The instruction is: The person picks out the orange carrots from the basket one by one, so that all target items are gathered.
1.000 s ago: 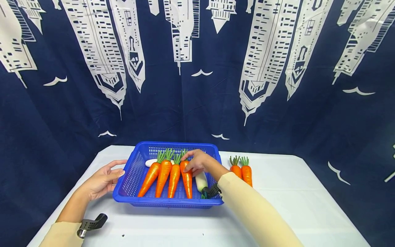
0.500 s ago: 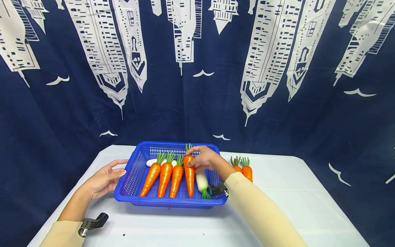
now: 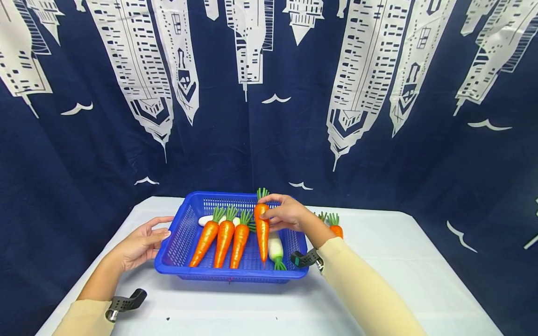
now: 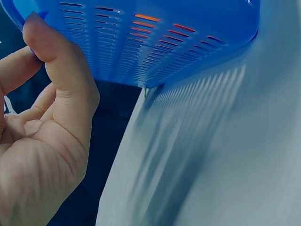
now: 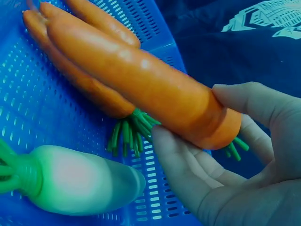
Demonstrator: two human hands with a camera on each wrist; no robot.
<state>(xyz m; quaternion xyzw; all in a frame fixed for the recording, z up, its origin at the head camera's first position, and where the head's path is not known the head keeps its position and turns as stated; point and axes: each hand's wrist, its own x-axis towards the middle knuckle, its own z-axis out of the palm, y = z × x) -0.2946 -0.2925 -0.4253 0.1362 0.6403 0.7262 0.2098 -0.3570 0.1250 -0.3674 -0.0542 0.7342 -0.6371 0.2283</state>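
Observation:
My right hand point(image 3: 286, 213) grips a carrot point(image 3: 262, 231) near its leafy top, thumb on one side and fingers on the other. The carrot is lifted over the right half of a blue plastic basket point(image 3: 206, 270), tip pointing down toward me. In the right wrist view, a white radish point(image 5: 80, 181) with green leaves lies beneath it. Several other carrots point(image 3: 224, 237) lie side by side in the basket, with another white root point(image 3: 205, 220) partly hidden behind their tops. At the basket's left side, my left hand point(image 3: 140, 245) pinches the rim between thumb and fingers.
On the white table point(image 3: 420, 280), right of the basket, two carrots stand mostly hidden behind my right arm; one carrot point(image 3: 336, 231) shows better. A dark blue curtain point(image 3: 269, 140) with white buildings hangs behind the table.
My right hand has lifted the rightmost carrot up from the basket floor and moved it slightly right and back. The left hand has stayed at the rim.

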